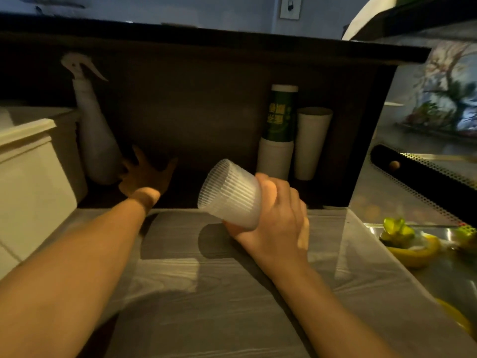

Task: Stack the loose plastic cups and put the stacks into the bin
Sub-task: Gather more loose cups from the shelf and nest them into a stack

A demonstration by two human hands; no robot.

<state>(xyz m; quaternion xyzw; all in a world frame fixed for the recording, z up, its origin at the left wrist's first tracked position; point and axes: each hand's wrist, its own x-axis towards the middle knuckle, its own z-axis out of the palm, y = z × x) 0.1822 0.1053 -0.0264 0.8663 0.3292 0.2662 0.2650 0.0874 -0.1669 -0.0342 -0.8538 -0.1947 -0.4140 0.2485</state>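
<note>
Forearms fill the near view above the wood-grain counter (232, 293). At far left stands a pale bin (31, 171), then a white spray bottle (95, 130) in the dark alcove. Left hand (144, 174) reaches in beside the bottle, fingers spread, holding nothing. Right hand (273, 215) wraps curled fingers round the base of a ribbed plastic cup stack (229, 192), tilted with its mouth pointing left, lifted off the counter. Behind it stand tall paper cups (294, 135); a fruit dish (410, 241) lies far right. Likely risks: the reaching hand toppling the bottle, or the tilted stack sliding apart, as only its base is held
</note>
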